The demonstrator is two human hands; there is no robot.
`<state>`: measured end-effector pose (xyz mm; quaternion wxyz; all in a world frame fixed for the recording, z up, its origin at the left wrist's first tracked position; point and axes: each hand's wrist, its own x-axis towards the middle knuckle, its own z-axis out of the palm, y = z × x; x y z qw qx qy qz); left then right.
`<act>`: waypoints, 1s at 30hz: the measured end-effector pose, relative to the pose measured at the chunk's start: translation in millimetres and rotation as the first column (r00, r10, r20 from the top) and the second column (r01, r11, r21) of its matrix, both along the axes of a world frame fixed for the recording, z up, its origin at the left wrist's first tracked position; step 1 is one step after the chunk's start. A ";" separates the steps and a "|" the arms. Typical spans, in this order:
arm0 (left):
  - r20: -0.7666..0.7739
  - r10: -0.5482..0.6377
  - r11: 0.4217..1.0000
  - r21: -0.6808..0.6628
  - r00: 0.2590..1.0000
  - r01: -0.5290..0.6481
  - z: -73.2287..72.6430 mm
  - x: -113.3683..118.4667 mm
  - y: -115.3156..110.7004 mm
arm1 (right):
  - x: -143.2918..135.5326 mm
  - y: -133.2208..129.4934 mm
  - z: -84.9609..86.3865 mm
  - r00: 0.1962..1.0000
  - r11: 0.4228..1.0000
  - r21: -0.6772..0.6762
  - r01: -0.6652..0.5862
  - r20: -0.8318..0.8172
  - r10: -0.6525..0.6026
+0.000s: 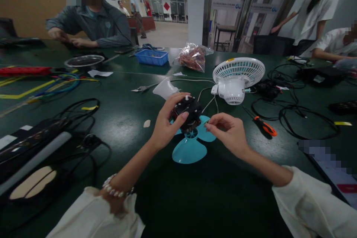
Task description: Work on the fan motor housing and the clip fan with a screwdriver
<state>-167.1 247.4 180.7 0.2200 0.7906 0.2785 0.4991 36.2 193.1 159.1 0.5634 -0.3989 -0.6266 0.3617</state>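
Note:
My left hand [170, 119] is wrapped round a black fan motor [190, 111], thumb on its near side. Below the motor, a blue fan blade [189, 151] rests face down on the table. My right hand [227, 130] pinches beside the motor's right side, over one of the blades; something tiny and dark shows at the fingertips, too small to name. Behind the motor lies a white plastic cone-shaped piece [166, 88]. To the right, a white fan housing with its grille [239, 78] lies tipped over, its grey cord running toward the motor.
An orange and black screwdriver [264, 127] lies right of my right hand, near black cables [295, 119]. Farther back stand a blue basket [152, 57] and a plastic bag [192, 57]. Power strips and cords [33, 137] fill the left. A person [92, 26] sits opposite.

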 end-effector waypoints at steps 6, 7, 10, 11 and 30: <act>0.004 -0.008 1.000 -0.001 1.000 0.008 -0.9 0.2 0.3 | -0.5 0.0 -0.7 1.000 1.000 0.009 -0.017 -0.015 0.017; 0.007 -0.009 1.000 -0.001 1.000 0.009 -1.0 0.3 0.3 | -0.8 0.0 -0.5 1.000 1.000 0.009 -0.019 -0.015 0.019; 0.010 -0.004 1.000 -0.002 1.000 0.004 -0.9 0.8 0.0 | -1.6 -0.1 -0.1 0.999 1.000 0.001 -0.014 -0.030 0.014; 0.011 -0.002 1.000 -0.003 1.000 0.002 -0.8 1.0 -0.1 | -1.9 -0.1 0.0 0.999 1.000 -0.003 -0.015 -0.042 0.015; 0.019 -0.015 1.000 0.004 1.000 0.015 -0.7 1.8 -0.1 | -7.9 -6.6 7.6 0.999 0.998 -0.038 0.042 -0.017 -0.043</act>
